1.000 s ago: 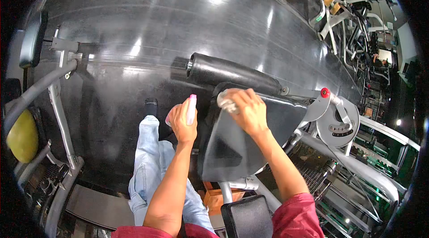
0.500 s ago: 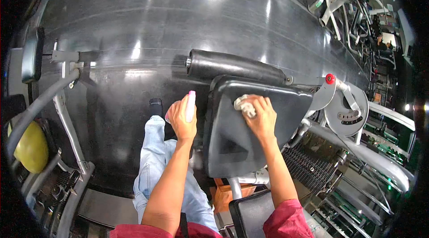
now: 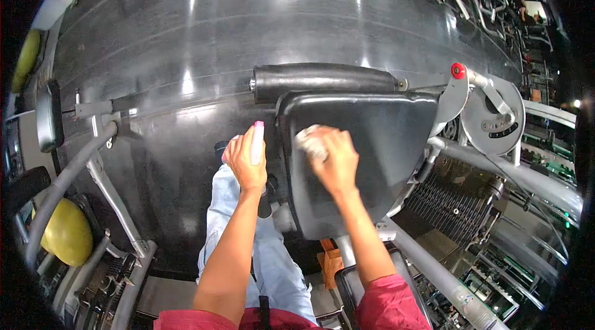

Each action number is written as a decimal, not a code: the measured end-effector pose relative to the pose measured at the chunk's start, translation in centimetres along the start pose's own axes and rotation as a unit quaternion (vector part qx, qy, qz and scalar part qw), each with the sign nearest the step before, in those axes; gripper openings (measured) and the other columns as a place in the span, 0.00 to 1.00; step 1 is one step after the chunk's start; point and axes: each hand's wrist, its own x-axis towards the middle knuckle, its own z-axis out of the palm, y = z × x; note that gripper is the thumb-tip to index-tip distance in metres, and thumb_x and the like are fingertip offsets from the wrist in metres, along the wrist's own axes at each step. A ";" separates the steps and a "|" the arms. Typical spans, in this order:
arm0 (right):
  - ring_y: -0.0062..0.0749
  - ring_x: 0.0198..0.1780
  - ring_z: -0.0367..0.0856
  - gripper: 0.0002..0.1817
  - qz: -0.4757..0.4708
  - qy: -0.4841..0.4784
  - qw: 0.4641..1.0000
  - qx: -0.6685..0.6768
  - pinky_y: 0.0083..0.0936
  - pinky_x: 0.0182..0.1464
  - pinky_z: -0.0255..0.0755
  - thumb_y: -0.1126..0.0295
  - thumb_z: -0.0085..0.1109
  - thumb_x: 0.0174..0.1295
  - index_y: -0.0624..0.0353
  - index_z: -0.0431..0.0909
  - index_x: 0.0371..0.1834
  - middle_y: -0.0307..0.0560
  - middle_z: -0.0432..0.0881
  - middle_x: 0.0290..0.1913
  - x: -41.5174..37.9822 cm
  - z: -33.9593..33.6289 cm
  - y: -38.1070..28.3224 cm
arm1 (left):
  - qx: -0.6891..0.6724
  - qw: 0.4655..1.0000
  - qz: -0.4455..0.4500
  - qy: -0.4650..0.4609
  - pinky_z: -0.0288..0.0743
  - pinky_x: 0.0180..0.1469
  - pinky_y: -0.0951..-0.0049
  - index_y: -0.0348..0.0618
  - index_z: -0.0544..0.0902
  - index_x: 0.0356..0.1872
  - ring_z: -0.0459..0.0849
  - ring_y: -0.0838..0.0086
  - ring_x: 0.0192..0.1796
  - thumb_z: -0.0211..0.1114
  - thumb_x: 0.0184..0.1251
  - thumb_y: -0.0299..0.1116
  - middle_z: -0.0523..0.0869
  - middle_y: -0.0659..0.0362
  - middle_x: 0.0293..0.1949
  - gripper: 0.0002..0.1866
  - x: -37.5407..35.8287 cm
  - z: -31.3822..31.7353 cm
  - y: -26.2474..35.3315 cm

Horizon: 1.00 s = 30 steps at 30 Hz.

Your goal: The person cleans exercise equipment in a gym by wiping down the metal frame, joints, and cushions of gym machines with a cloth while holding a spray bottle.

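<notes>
My right hand (image 3: 335,159) presses a crumpled whitish cloth (image 3: 313,140) onto the black padded seat (image 3: 390,144) of a gym machine, near the pad's left side. Fingers are bunched over the cloth, hiding much of it. To the left of the pad, my left hand (image 3: 245,159) is wrapped round a spray bottle with a white head (image 3: 257,144) and pink tip. Most of the bottle is hidden by the hand. Just beyond the seat lies a black foam roller (image 3: 322,81).
On the right are a round metal cam plate (image 3: 493,119) with a red knob (image 3: 458,71) and a weight stack (image 3: 449,209). A grey-framed machine (image 3: 118,200) with a yellow ball (image 3: 67,232) stands at left. Dark rubber floor (image 3: 235,32) stretches ahead.
My right hand has slid the cloth left across the pad, towards its left edge. The left hand keeps its hold on the spray bottle. The view has turned slightly.
</notes>
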 end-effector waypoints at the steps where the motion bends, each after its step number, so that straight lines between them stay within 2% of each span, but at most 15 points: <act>1: 0.41 0.44 0.79 0.19 0.011 0.052 0.999 0.003 0.36 0.45 0.77 0.76 0.69 0.44 0.48 0.81 0.42 0.37 0.83 0.47 0.8 -0.4 0.7 | 0.010 1.000 0.014 -0.005 0.68 0.57 0.56 0.46 0.82 0.52 0.79 0.58 0.48 0.68 0.59 0.30 0.83 0.57 0.40 0.18 0.0 0.0 -0.1; 6: 0.43 0.46 0.79 0.21 0.093 0.173 0.980 0.024 0.35 0.49 0.74 0.79 0.69 0.44 0.52 0.80 0.44 0.41 0.82 0.49 0.9 1.5 0.5 | 0.011 1.000 0.011 0.009 0.68 0.56 0.57 0.45 0.82 0.53 0.79 0.58 0.47 0.67 0.60 0.31 0.84 0.58 0.40 0.18 0.0 0.2 0.0; 11: 0.44 0.51 0.80 0.23 0.091 0.145 0.978 0.120 0.35 0.54 0.73 0.80 0.70 0.42 0.53 0.80 0.46 0.43 0.83 0.51 -3.2 4.2 -1.5 | 0.002 1.000 0.024 0.000 0.68 0.56 0.58 0.47 0.82 0.54 0.80 0.60 0.46 0.67 0.62 0.31 0.85 0.59 0.43 0.18 0.1 0.1 0.1; 13: 0.45 0.52 0.81 0.21 0.104 0.130 0.978 0.125 0.34 0.55 0.74 0.77 0.70 0.45 0.55 0.81 0.46 0.44 0.83 0.50 -4.5 3.5 -1.2 | 0.002 0.999 0.036 0.011 0.66 0.58 0.59 0.48 0.82 0.54 0.80 0.62 0.47 0.66 0.63 0.32 0.85 0.60 0.44 0.18 0.1 -0.1 0.3; 15: 0.40 0.50 0.84 0.17 0.274 0.054 0.912 0.301 0.30 0.54 0.74 0.73 0.69 0.52 0.58 0.81 0.47 0.45 0.85 0.48 -5.5 2.7 -0.5 | 0.009 0.998 0.061 0.021 0.65 0.58 0.61 0.51 0.83 0.52 0.80 0.65 0.46 0.66 0.63 0.34 0.86 0.62 0.42 0.16 0.3 -0.3 0.7; 16: 0.32 0.48 0.84 0.16 0.324 0.050 0.883 0.336 0.27 0.53 0.73 0.68 0.67 0.58 0.60 0.81 0.49 0.46 0.86 0.45 -6.4 2.8 0.6 | 0.033 0.997 0.076 0.011 0.64 0.56 0.63 0.52 0.83 0.49 0.81 0.67 0.43 0.66 0.62 0.35 0.86 0.64 0.40 0.14 0.6 -0.5 0.9; 17: 0.32 0.48 0.84 0.16 0.323 0.058 0.883 0.335 0.27 0.53 0.73 0.68 0.67 0.58 0.60 0.81 0.49 0.46 0.86 0.45 -7.1 2.0 0.7 | 0.057 0.994 0.090 0.002 0.64 0.54 0.64 0.53 0.84 0.46 0.81 0.68 0.41 0.66 0.62 0.37 0.87 0.65 0.38 0.12 0.9 -0.6 1.1; 18: 0.29 0.48 0.83 0.17 0.348 0.070 0.869 0.344 0.26 0.53 0.73 0.67 0.66 0.59 0.61 0.81 0.50 0.46 0.86 0.45 -7.9 1.2 0.8 | 0.088 0.992 0.085 0.000 0.64 0.46 0.66 0.53 0.85 0.35 0.81 0.68 0.35 0.67 0.61 0.39 0.87 0.65 0.33 0.06 1.7 -1.3 2.0; 19: 0.26 0.48 0.83 0.17 0.374 0.081 0.854 0.353 0.25 0.53 0.73 0.66 0.66 0.61 0.61 0.81 0.51 0.45 0.87 0.44 -8.9 0.5 0.7 | 0.085 0.992 0.091 0.000 0.64 0.46 0.66 0.53 0.85 0.35 0.81 0.68 0.35 0.67 0.61 0.39 0.87 0.65 0.33 0.06 2.6 -2.1 2.7; 21: 0.25 0.47 0.82 0.18 0.387 0.082 0.836 0.380 0.25 0.53 0.73 0.65 0.66 0.62 0.62 0.81 0.51 0.45 0.86 0.45 -11.1 -0.4 0.6 | 0.061 0.987 0.126 -0.078 0.63 0.40 0.65 0.51 0.84 0.27 0.79 0.66 0.31 0.66 0.61 0.41 0.86 0.63 0.30 0.08 4.6 -3.9 4.1; 22: 0.24 0.47 0.82 0.18 0.392 0.076 0.823 0.405 0.24 0.53 0.73 0.64 0.67 0.62 0.62 0.81 0.51 0.44 0.86 0.45 -12.4 -0.2 0.9 | -0.012 0.984 0.144 -0.107 0.63 0.37 0.64 0.48 0.85 0.23 0.75 0.62 0.28 0.68 0.61 0.43 0.84 0.59 0.30 0.12 5.5 -4.5 5.3; 24: 0.22 0.48 0.81 0.18 0.394 0.065 0.814 0.422 0.22 0.54 0.72 0.64 0.67 0.62 0.63 0.81 0.50 0.43 0.86 0.46 -14.6 0.4 1.0 | -0.005 0.972 0.182 -0.148 0.64 0.37 0.63 0.47 0.86 0.24 0.75 0.60 0.27 0.68 0.60 0.45 0.84 0.57 0.30 0.14 6.1 -6.0 8.7; 27: 0.23 0.49 0.80 0.18 0.457 0.061 0.736 0.496 0.22 0.54 0.72 0.64 0.66 0.63 0.63 0.80 0.51 0.42 0.84 0.47 -17.2 1.1 -0.6 | 0.040 0.948 0.249 -0.194 0.66 0.38 0.60 0.45 0.88 0.24 0.78 0.57 0.28 0.67 0.62 0.49 0.84 0.54 0.32 0.18 6.4 -5.7 10.5; 29: 0.23 0.48 0.80 0.18 0.467 0.075 0.715 0.515 0.22 0.53 0.72 0.65 0.66 0.62 0.63 0.79 0.51 0.42 0.84 0.47 -17.9 1.4 -1.8 | -0.029 0.942 0.231 -0.240 0.68 0.32 0.62 0.41 0.85 0.21 0.81 0.60 0.29 0.63 0.65 0.49 0.84 0.53 0.29 0.21 6.9 -4.9 11.0; 30: 0.23 0.48 0.80 0.18 0.470 0.081 0.703 0.528 0.22 0.53 0.72 0.65 0.66 0.62 0.63 0.79 0.51 0.42 0.84 0.46 -18.0 1.3 -2.4 | 0.013 0.942 0.192 -0.274 0.69 0.32 0.62 0.41 0.85 0.20 0.81 0.59 0.26 0.61 0.66 0.51 0.84 0.54 0.24 0.24 7.1 -4.9 11.4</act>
